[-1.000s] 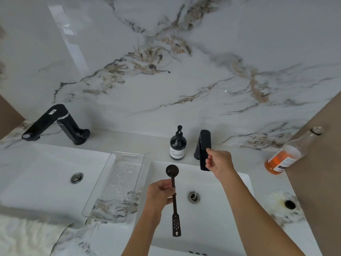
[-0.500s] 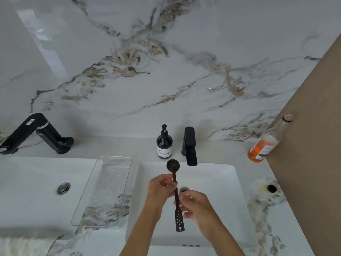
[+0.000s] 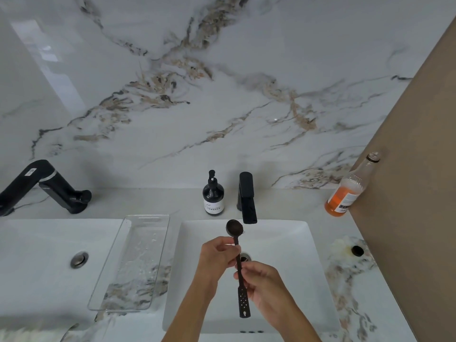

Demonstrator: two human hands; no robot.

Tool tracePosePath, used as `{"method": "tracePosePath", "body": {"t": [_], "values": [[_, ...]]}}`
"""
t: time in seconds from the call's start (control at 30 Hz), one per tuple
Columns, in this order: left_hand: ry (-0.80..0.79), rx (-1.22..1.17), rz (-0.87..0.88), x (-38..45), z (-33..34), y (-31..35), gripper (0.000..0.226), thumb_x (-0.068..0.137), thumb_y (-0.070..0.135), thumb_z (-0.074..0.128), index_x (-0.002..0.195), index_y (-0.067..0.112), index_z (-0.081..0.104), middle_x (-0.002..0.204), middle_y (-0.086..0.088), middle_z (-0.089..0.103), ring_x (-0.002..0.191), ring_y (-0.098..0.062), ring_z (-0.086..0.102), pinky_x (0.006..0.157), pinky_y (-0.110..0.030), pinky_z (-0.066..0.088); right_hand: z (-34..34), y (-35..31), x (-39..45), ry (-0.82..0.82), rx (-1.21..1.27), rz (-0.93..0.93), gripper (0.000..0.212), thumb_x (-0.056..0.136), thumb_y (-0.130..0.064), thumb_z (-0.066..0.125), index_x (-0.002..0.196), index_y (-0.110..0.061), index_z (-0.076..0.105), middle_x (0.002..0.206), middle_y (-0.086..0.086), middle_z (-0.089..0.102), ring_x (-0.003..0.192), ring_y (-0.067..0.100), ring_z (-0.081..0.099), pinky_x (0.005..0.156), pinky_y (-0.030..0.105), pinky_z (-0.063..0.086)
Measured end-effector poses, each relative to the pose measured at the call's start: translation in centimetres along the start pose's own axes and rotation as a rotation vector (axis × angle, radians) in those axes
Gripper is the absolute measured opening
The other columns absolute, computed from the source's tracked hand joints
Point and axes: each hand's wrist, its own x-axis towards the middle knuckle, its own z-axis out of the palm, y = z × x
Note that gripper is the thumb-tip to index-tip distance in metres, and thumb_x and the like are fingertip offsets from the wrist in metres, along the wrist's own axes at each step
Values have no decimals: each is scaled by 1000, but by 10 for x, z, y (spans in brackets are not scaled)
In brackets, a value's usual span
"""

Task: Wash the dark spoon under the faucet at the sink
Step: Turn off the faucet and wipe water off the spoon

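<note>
My right hand (image 3: 265, 283) has left the faucet (image 3: 247, 198), which it touched a second ago, and now sits low over the sink (image 3: 291, 243), where it already was half a second back.

From the left: a second black faucet (image 3: 47, 187) stands at the far edge of the bench (image 3: 172, 201), over a second white basin (image 3: 37, 243) with its own metal drain (image 3: 79, 259). So I count two faucets, two basins, two drains. Next comes one clear tray (image 3: 133, 262), lying flat between the basins. Behind it, toward the wall, is one dark pump bottle (image 3: 213, 196), just beside the faucet I am using.

My left hand (image 3: 218, 255) holds the dark spoon (image 3: 238, 265) upright over the sink, its fingers (image 3: 222, 245) curled round the upper handle just under the bowl. The one spoon has its round bowl near the spout, slightly left of it, and its perforated end points back toward me. I cannot see any water running. My right hand pinches the handle lower down, thumb and fingertips closed on it above the perforated part. The sink's drain (image 3: 244, 257) shows just behind the handle.

Farther right, one glass bottle (image 3: 350, 191) with orange liquid leans against the brown panel (image 3: 419, 193), and one dark round hole (image 3: 357, 250) sits in the bench.
</note>
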Motion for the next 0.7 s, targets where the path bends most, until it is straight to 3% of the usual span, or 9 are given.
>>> {"method": "tracePosePath", "body": {"t": [0.17, 0.7], "values": [[12, 10, 10, 0, 5, -2, 15, 83, -1, 75, 97, 5, 73, 77, -7, 71, 68, -18, 72, 70, -28, 59, -5, 2, 1, -17, 69, 28, 20, 96, 5, 54, 108, 9, 70, 96, 20, 73, 83, 24, 64, 70, 31, 49], [2, -17, 11, 0, 14, -11, 19, 84, -2, 74, 103, 3, 70, 76, -6, 71, 65, -17, 70, 70, -29, 58, -11, 1, -5, -9, 85, 28, 20, 96, 5, 53, 108, 9, 69, 90, 18, 72, 84, 24, 62, 72, 31, 47]]}}
